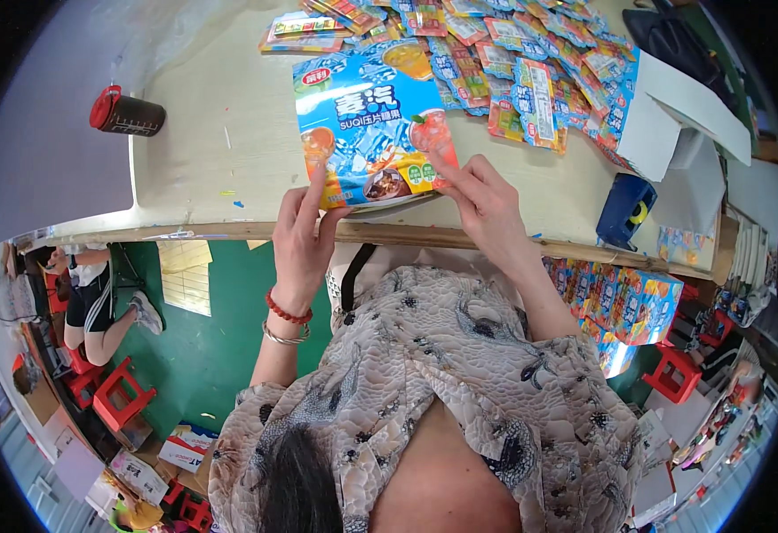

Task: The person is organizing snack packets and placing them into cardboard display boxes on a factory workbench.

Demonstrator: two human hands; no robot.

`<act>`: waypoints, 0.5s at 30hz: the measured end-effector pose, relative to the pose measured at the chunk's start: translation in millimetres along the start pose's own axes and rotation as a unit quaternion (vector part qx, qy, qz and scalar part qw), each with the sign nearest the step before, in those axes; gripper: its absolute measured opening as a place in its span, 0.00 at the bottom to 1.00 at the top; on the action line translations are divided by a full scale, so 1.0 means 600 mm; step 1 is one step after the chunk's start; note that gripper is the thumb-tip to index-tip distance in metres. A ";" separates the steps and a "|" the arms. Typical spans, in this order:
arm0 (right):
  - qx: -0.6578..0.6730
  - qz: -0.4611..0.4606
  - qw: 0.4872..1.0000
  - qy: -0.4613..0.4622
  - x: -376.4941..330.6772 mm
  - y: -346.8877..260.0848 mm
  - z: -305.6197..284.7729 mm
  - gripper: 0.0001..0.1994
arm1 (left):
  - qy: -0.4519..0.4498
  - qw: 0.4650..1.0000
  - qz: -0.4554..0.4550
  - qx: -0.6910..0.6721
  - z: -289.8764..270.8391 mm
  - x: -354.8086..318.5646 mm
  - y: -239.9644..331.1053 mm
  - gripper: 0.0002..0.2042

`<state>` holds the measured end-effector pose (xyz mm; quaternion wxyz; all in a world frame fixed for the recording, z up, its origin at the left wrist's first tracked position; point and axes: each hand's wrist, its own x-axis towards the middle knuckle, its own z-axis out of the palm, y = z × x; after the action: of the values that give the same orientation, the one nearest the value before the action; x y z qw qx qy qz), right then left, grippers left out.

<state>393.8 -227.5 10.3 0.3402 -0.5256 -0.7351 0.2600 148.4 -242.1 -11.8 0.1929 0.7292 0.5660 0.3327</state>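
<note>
blue snack pouch (373,133) lying flat near the front edge of the pale worktable (194,169), printed face up. left hand (302,238) pinching its lower left corner, forefinger stretched up onto the print, red bead bracelet (286,313) and thin metal bangle (284,338) circling the wrist. right hand (485,206) gripping the lower right corner, fingers curled over the edge. heap of small colourful sachets (531,67) spreading across the table behind the pouch. dark cylinder with a red cap (126,113) lying well apart at the far left. white open carton (673,115) sitting at the right, blue tape dispenser (625,210) just below it.
</note>
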 end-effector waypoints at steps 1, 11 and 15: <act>0.007 -0.006 1.000 0.002 -0.007 0.008 0.002 0.23 | -0.001 1.000 -0.001 0.000 0.006 -0.004 -0.001 0.34; 0.006 -0.064 0.998 0.012 -0.019 0.047 -0.011 0.20 | 0.047 0.992 0.027 -0.113 0.037 -0.021 0.004 0.30; 0.008 -0.046 0.999 0.003 -0.016 0.045 -0.019 0.21 | -0.030 0.986 -0.039 -0.161 0.017 -0.007 0.020 0.31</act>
<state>420.8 -228.1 -4.3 0.3586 -0.4890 -0.7553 0.2485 163.4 -248.7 -12.1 0.3373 0.6754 0.5275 0.3896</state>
